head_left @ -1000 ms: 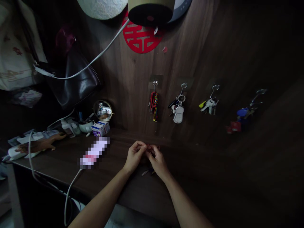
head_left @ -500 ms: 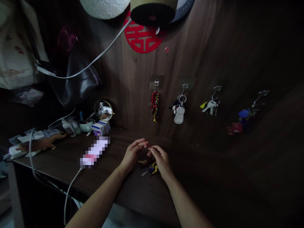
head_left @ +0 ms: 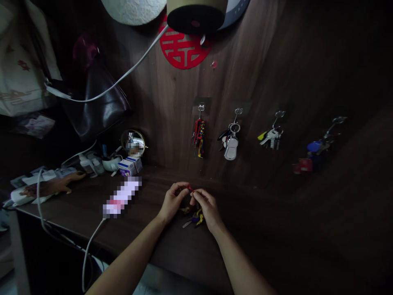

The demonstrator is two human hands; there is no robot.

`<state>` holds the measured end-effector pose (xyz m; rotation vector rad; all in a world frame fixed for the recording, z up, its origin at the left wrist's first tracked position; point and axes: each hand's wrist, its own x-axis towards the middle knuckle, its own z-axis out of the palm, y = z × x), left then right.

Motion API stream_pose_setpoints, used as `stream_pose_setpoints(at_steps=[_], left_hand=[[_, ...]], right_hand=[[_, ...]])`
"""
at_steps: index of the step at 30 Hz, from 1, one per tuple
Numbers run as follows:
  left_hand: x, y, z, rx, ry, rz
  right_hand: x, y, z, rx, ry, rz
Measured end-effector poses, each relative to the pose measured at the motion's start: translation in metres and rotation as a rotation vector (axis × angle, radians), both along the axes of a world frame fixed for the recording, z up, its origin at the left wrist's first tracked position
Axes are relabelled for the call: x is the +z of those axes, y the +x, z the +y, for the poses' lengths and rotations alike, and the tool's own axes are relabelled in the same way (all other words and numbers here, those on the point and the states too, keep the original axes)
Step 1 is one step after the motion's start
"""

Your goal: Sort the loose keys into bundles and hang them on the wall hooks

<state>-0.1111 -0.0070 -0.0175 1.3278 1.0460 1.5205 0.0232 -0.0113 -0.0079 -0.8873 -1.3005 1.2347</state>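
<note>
A thin red cord [head_left: 190, 189] runs between the fingertips of both hands, just above the dark wooden desk. My left hand [head_left: 174, 200] pinches its left end between thumb and fingers. On the other side, my right hand [head_left: 207, 207] grips the cord near the middle, its fingers curled inward. Below and between the hands is a bunch of keys [head_left: 193, 220] with a yellow tie and a blue part. My right hand partly covers the bunch, and I cannot tell whether the cord joins it.
Key sets hang on wall hooks: one with a braided cord [head_left: 199, 133], one with a white fob [head_left: 231, 147], one with a yellow tag [head_left: 270, 137], one with a red tag [head_left: 306, 165]. Left are a blurred lit device [head_left: 123, 197], a small box [head_left: 130, 166] and a round mirror [head_left: 133, 142].
My left hand's thumb has closed in against the fingers on the red cord, and the hand has shifted slightly right and down. The right hand stays nearly in place.
</note>
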Motion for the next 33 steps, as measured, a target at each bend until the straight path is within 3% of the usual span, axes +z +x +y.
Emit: stream_pose_setpoints(at_steps=[6, 14, 25, 33], left_hand=[[0.004, -0.002, -0.001, 0.071, 0.047, 0.090], [0.028, 0.001, -0.001, -0.126, -0.002, -0.014], [0.039, -0.005, 0.010, -0.147, -0.057, 0.051], [0.069, -0.005, 0.027, -0.087, 0.068, 0.091]], right_hand=[[-0.003, 0.000, 0.002, -0.014, 0.009, -0.003], [-0.007, 0.002, 0.005, -0.019, -0.003, 0.033], [-0.007, 0.006, 0.009, -0.046, -0.016, 0.081], [-0.009, 0.003, 0.009, -0.017, -0.085, 0.137]])
